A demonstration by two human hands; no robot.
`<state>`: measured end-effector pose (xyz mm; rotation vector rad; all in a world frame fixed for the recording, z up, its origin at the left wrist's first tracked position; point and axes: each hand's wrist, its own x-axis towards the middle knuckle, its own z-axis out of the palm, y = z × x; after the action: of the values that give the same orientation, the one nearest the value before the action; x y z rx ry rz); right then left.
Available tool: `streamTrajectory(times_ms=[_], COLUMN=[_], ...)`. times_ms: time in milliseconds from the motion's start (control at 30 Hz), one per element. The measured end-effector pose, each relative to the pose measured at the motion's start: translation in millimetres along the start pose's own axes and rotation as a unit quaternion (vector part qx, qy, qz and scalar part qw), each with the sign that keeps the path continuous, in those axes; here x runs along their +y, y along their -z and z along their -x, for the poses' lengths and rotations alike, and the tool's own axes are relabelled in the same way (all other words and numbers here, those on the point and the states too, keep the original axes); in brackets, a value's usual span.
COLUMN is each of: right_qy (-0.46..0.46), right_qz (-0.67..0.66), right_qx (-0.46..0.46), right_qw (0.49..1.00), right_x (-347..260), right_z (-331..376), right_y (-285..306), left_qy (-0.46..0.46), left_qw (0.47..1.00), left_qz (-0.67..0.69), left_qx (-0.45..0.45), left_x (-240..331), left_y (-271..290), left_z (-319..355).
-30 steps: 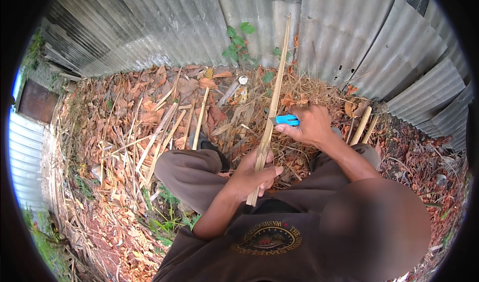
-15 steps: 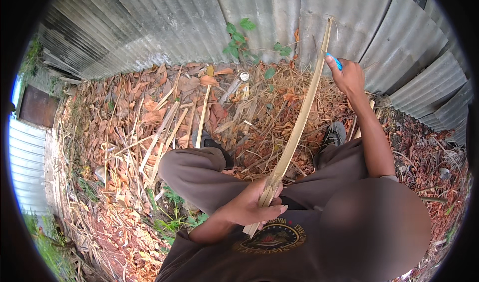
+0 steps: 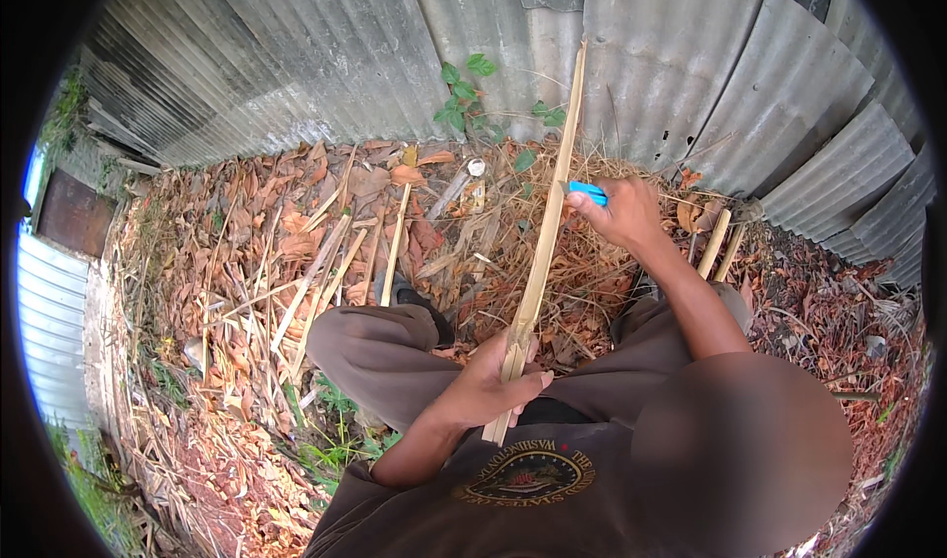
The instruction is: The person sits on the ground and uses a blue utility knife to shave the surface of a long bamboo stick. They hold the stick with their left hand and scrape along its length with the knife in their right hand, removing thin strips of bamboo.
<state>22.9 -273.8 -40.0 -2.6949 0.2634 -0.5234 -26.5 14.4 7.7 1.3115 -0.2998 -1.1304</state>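
Observation:
A long, pale split bamboo strip slants up from my lap towards the metal fence, its near end close to my shirt. My left hand is wrapped round its lower part, thumb lying across the strip. In my right hand is a blue cutter knife. Its tip meets the right edge of the strip, a bit above the middle of its length. The blade itself is small and hard to make out.
A corrugated metal fence curves across the far side. Dry leaves and several bamboo strips lie left of my bent legs. Two bamboo pieces rest beyond my right knee. A green plant grows by the fence.
My right hand has come down along the strip, nearer to me and leftward, with the cutter knife. The strip's far end has swung left. My left hand has shifted slightly up and left.

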Motion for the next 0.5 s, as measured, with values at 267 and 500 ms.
streamTrajectory(times_ms=[267,500], right_qy=[0.097,0.252], right_qz=[-0.047,-0.059], right_qx=[-0.065,0.034], right_qw=[0.992,0.965], right_x=[-24.2,-32.2], right_z=[28.9,23.1], right_y=[-0.3,2.7], left_qy=[-0.017,-0.046], left_qw=[1.000,0.995], left_qz=[0.008,-0.069], left_qx=[0.020,0.053], left_x=[0.0,2.1], left_y=[0.6,0.0], left_z=[-4.7,-2.5])
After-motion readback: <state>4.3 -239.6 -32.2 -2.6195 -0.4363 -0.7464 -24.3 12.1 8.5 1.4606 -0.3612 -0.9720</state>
